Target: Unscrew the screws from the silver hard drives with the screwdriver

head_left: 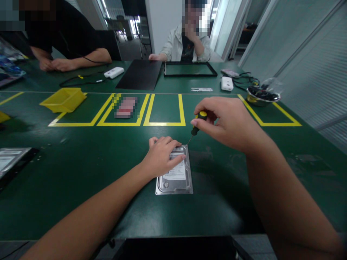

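A silver hard drive (177, 185) with a white label lies on the green table in front of me. My left hand (162, 156) rests across its upper left part, fingers spread over the far edge and thumb on the label. The hand covers much of the label. Above the drive's far right corner, my right hand (226, 121) pinches a small black-and-yellow screwdriver (195, 129) by its handle. The screwdriver is tilted, and its thin tip meets the drive at that corner; any screw there is too small to make out.
Yellow tape rectangles (164, 124) mark the table. A yellow bin (65, 100) stands left, above another drive (13, 162) at the left edge. A bowl of dark items (263, 95) is at right. Two people sit across, near a black panel (139, 75) and black frame (190, 75).
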{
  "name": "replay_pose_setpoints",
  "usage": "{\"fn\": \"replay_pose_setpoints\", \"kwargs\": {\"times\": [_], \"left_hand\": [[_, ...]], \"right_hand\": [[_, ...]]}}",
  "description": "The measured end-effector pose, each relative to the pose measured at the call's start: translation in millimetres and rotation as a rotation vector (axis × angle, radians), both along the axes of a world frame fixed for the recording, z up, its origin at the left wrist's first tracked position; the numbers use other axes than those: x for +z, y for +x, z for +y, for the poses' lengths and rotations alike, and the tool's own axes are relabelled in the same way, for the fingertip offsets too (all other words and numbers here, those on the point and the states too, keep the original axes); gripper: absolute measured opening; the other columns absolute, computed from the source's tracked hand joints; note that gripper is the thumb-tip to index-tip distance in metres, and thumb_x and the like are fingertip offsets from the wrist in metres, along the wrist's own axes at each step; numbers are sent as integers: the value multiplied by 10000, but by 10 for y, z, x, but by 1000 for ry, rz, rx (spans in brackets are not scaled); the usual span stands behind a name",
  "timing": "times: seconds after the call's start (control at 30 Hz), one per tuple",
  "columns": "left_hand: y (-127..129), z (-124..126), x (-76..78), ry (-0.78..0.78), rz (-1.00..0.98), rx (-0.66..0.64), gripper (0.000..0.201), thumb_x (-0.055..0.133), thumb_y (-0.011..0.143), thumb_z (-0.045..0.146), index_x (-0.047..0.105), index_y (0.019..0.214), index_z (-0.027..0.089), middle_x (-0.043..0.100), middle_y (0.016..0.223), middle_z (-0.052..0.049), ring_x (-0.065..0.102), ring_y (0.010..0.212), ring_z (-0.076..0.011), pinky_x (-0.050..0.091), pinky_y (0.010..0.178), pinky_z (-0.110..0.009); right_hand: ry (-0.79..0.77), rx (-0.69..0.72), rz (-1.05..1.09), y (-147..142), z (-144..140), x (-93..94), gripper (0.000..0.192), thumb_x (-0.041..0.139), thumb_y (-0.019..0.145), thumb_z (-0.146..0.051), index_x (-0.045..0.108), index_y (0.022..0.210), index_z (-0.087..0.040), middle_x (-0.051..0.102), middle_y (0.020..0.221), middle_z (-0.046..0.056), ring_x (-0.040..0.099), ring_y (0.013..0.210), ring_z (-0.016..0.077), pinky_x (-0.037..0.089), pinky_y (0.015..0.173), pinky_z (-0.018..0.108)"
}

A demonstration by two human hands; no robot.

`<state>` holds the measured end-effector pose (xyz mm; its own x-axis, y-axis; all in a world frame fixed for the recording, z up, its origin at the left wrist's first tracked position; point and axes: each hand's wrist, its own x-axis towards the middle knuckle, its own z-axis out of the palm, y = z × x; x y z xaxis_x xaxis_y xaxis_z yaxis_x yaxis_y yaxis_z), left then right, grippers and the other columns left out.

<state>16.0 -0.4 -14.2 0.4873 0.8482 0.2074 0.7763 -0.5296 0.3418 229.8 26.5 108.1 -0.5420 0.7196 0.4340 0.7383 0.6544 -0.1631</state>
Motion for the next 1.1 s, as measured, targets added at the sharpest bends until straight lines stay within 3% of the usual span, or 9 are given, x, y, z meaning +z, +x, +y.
{"fn": "replay_pose_setpoints", "kwargs": {"times": [1.1], "left_hand": [[1,11,-19,17,0,-4,377,520,934,550,628,1127,244,643,1072,-45,556,1043,-270,256,874,-445]], "right_hand": [[9,19,-5,-6,-14,-7,117,647,840,-291,633,879,-182,610,753,11,547,676,161,356,652,294]]}}
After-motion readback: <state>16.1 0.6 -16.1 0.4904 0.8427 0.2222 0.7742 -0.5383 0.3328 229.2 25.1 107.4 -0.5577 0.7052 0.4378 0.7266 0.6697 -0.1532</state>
